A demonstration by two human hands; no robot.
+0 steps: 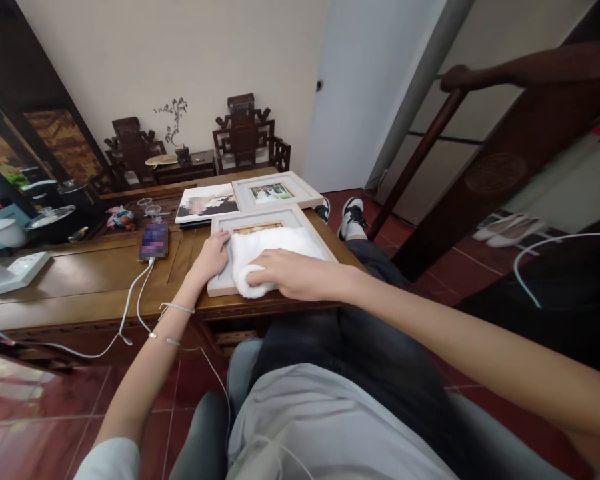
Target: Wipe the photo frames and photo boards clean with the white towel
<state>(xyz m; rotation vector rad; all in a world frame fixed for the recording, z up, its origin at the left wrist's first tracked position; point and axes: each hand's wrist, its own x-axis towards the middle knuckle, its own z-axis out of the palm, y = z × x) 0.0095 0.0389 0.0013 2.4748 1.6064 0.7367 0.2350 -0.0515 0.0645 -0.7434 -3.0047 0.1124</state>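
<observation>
Where the white cloth (pixel 287 241) is spread: much of the near frame (pixel 280 215) is covered, and only an upper strip of its brown-toned picture (pixel 255 227) is left visible.
Right hand (pixel 286 270): the cloth is held in curled fingers, bunched at a rolled near edge; some fingertips are lost in the fold.
Left hand (pixel 215 255): it is laid on the left rim of the near frame, just beside the cloth; whether the rim is gripped or only steadied cannot be made out.
Cloth and grip: the cloth is gathered under the right hand and spread beyond it across the frame, its near right part hidden by the forearm.
Far frame (pixel 295 186): it is set behind the near one, its picture fully exposed.
Photo book (pixel 207 202): it is placed left of the far frame, its cover partly pixelated.
Phone (pixel 153 241): its screen is blurred out; a white cable (pixel 130 300) is attached.
</observation>
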